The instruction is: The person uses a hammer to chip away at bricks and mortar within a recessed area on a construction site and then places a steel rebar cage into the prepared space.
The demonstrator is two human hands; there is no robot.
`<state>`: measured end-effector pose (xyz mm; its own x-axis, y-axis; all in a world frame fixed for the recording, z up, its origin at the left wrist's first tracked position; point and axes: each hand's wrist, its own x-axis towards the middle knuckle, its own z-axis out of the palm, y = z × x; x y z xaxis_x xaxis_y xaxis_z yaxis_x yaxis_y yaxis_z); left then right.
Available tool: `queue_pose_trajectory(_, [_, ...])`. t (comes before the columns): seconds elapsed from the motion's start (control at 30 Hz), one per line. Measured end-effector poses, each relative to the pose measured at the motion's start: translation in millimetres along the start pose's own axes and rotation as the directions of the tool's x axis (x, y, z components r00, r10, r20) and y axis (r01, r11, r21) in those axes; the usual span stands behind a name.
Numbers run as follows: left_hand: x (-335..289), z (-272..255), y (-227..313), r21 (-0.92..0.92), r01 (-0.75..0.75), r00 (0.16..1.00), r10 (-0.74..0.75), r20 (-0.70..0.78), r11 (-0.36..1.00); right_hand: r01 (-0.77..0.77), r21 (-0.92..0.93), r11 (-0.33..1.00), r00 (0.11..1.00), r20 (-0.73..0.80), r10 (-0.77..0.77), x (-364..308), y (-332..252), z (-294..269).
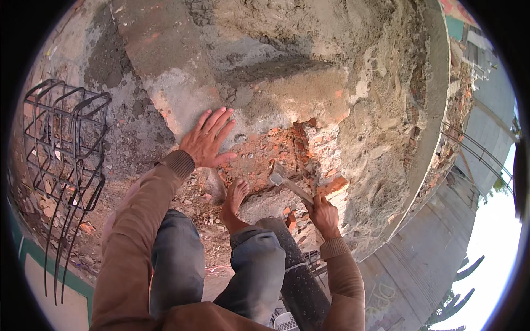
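Observation:
My left hand (207, 142) lies flat with fingers spread on the edge of a rough grey concrete block (182, 102). In my right hand (324, 215) is a hammer (298, 192), gripped by its handle. The hammer's head points to the left, over broken red brickwork (256, 157) in a hollow below the concrete. Whether the head touches the brick I cannot tell. A loose orange brick piece (333, 186) sits just beyond my right hand. My bare foot (237, 196) stands on the rubble between my hands.
On the left stands a cage of bent steel bars (77, 114) with long ends. A thick dark pipe or post (301, 276) slants up beside my leg. At the bottom is a white basket (285, 321). Grey sheeting (436, 237) and thin rods (480, 150) are on the right.

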<state>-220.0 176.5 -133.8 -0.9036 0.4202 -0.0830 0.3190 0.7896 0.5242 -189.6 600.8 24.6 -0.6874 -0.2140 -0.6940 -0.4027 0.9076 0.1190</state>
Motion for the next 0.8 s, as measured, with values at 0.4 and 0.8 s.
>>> queue_pose_trajectory(0.4, [-56,-92,85,-0.006,0.408,0.907,-0.406,-0.113,0.913,0.136,-0.186,0.973,0.976,0.196,-0.099,93,140,91])
queue_pose_trajectory(0.8, [-232,-37,246,-0.802,0.578,0.188,-0.931,0.312,-0.152,0.683,0.577,0.448,0.724,-0.618,-0.307,55,4,-70])
